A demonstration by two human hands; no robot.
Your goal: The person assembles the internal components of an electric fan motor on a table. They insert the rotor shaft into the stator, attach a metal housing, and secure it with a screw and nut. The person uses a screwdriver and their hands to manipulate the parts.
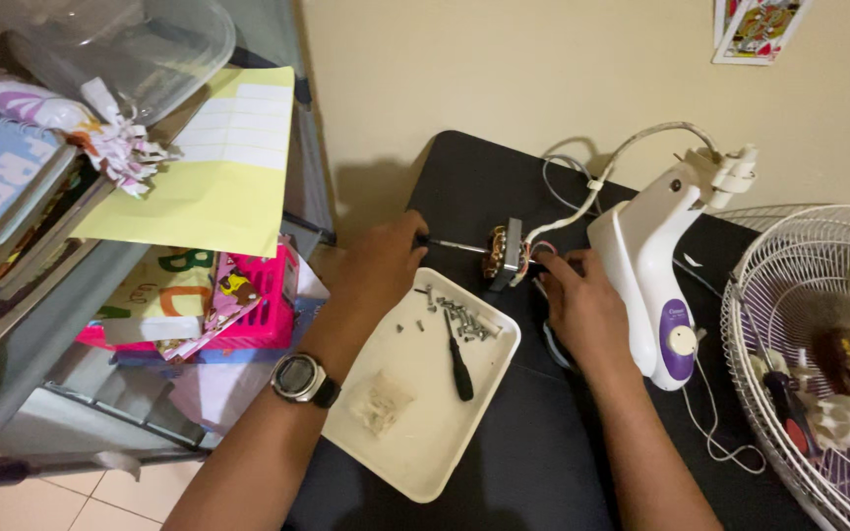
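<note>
My left hand [383,261] grips a screwdriver [455,245] whose shaft points right into a small copper-wound fan motor [504,254] on the black table. My right hand [582,305] holds the motor from its right side, next to the white and purple fan housing [651,285]. White wires [582,197] loop from the motor up to the housing. A black wristwatch [302,379] sits on my left wrist.
A white tray [415,442] below the motor holds several screws [464,320], a black screwdriver [458,359] and a crumpled wad. A wire fan guard [789,393] lies at right. A shelf with papers, books and a pink basket [263,310] stands at left.
</note>
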